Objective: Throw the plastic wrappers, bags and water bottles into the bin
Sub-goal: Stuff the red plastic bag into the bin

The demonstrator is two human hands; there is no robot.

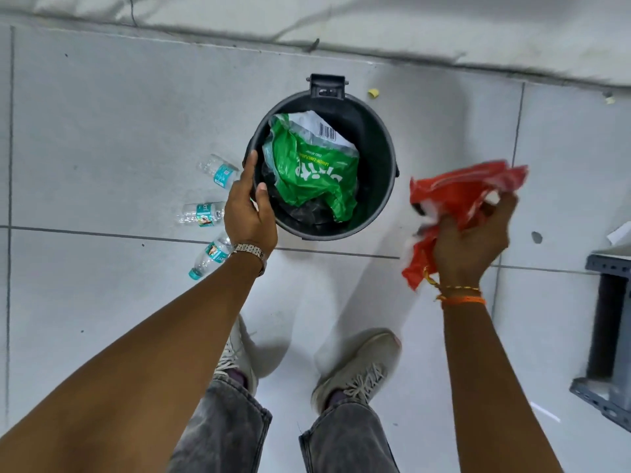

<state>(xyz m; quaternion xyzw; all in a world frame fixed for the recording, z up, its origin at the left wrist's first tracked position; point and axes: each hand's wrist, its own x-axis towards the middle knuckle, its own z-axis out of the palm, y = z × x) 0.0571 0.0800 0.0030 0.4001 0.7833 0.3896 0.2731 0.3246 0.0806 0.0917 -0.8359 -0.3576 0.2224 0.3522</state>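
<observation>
Red bag: a crumpled red plastic bag (457, 196) is bunched in the right hand (473, 244), held in the air to the right of the bin and apart from it; its edges are blurred
Right hand: fingers closed around the red bag, back of the hand toward the camera, forearm reaching up from the lower right, orange threads (461, 297) tied at the wrist
Left hand: the left hand (251, 209) sits at the left rim of the bin, fingers spread apart and empty, thumb over the opening, first finger pointing up along the rim; whether it touches the rim cannot be told
Left arm: stretched out from the lower left, a metal watch (249, 250) on the wrist
Bin: a round black bin (375, 165) stands on the tiled floor (119, 114), lid off or tipped back at the far side
Inside the bin: a green bag (314, 175) with white lettering lies on top of a pale wrapper with a barcode (324, 128)
Bottles: three clear water bottles with teal labels lie on the floor just left of the bin, one far (218, 170), one in the middle (201, 214), one near (210, 256); the left hand and wrist partly cover them
Feet: two pale laced shoes (358, 370) and grey jeans below the bin
</observation>
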